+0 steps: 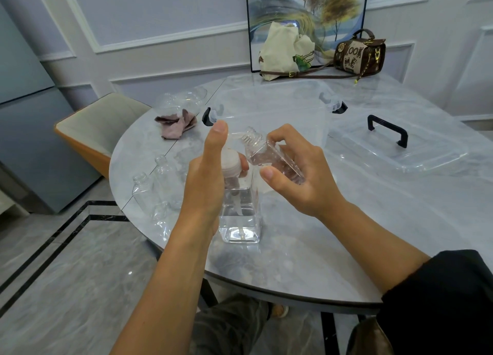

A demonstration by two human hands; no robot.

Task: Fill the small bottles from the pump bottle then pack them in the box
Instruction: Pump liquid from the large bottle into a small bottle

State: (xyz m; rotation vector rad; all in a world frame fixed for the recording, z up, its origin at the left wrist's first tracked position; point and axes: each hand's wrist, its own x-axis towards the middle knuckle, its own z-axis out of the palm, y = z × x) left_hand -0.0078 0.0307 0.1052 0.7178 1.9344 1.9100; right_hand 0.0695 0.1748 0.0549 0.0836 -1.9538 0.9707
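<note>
Head view. The pump bottle (240,213) stands upright on the grey marble-look table (293,253), near the front edge, clear and square, with clear liquid in its lower part. The left hand (210,176) grips it at the white pump collar. The fingers wrap behind the collar, one fingertip shows on the far side, and the thumb points straight up beside the pump head.

The right hand (301,176) holds a small bottle (272,159) tilted, thumb below and fingers curled over the top. Its threaded mouth sits right at the pump spout. Bubbly liquid shows inside it.

The empty bottles (157,184) stand uncapped in a cluster on the table left of the left hand. The box (272,103), clear with black latches, sits open just behind both hands. Its lid (400,154), with a black handle, lies flat to the right, apart from the box.

A crumpled mauve cloth (177,126) lies left of the box, with some clear plastic behind it that I cannot make out. At the far edge are a cream tote (285,50) and a brown handbag (358,54) that reads "LOOK ME". Both lean at a framed painting (306,5) of trees and deer. The print on the tote is too small to read. A chair (98,125) stands at the left of the table.
</note>
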